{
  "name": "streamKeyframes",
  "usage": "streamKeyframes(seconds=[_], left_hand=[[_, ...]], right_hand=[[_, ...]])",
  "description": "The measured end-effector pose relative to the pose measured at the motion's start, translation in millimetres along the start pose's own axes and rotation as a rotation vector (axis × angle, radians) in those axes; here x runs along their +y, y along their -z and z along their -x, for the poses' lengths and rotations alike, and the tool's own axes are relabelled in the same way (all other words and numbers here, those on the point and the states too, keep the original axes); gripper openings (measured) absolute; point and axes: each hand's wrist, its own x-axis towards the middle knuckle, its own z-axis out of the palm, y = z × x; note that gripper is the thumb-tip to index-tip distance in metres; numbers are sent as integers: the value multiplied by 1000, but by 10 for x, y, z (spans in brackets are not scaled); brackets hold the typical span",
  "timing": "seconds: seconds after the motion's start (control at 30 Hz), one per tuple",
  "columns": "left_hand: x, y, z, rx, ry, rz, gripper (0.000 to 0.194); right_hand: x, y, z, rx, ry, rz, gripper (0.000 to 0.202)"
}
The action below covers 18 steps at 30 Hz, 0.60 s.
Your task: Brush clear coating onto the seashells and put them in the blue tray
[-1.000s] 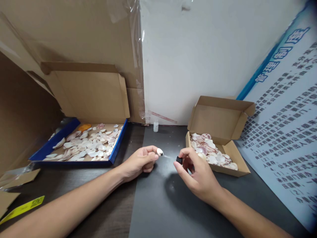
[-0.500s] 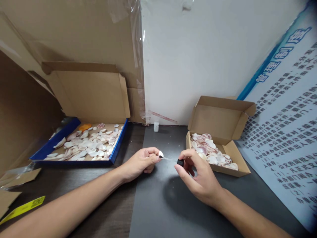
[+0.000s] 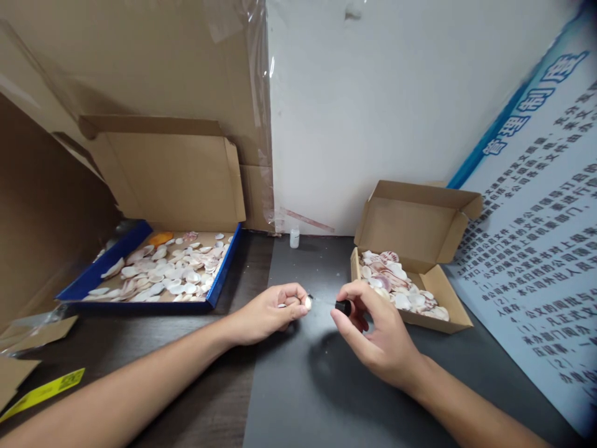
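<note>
My left hand point(image 3: 273, 314) pinches a small white seashell point(image 3: 308, 303) between thumb and fingers, most of it hidden by them. Between the fingertips of my right hand point(image 3: 373, 326) is a black brush cap point(image 3: 344, 307). Its thin clear stem points left, and the dark brush tip point(image 3: 312, 297) is at the shell's upper edge; I cannot tell whether they touch. Both hands are held above the dark grey mat point(image 3: 289, 398). Behind them a small whitish bottle point(image 3: 294, 238) stands upright without a cap.
On the left, an open blue-sided cardboard box point(image 3: 236, 249) holds many seashells and an orange piece. A smaller open cardboard box point(image 3: 454, 305) with shells stands on the right. A white panel point(image 3: 364, 124) and a printed board point(image 3: 536, 218) border the workspace. A yellow strip point(image 3: 44, 393) lies front left.
The shell has turned and sunk lower in my left fingers, so less of it shows. My left hand has shifted slightly right and down; my right hand has barely moved.
</note>
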Motion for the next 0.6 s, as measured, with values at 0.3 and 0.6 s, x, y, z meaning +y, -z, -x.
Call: streamKeyframes(seconds=[0.3,0.6], left_hand=[[-4,2,2,-1,-7,-60,39],[-10,11,6,-3,-21,-108,39]], right_hand=[[5,1,4,4,33,7,12],[8,5,0,3,-7,-5,11]])
